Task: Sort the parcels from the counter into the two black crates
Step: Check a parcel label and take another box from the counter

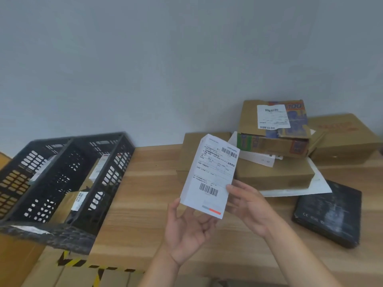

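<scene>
I hold a small white parcel (210,177) with a barcode label upright above the wooden counter (145,204). My left hand (187,230) cups its lower left corner from beneath, thumb on the left edge. My right hand (247,206) holds its right edge with the thumb on the label side. Two black crates stand side by side at the left: the nearer right crate (103,179) and the left crate (24,168), each with parcels inside. A pile of brown cardboard parcels (275,175) sits at the back right of the counter.
A colourful printed box with a white label (275,129) tops the pile. A large brown box (344,137) stands at far right. A black flat parcel (329,212) lies near the right edge. Cardboard boxes with yellow-black tape (78,268) sit below the crates.
</scene>
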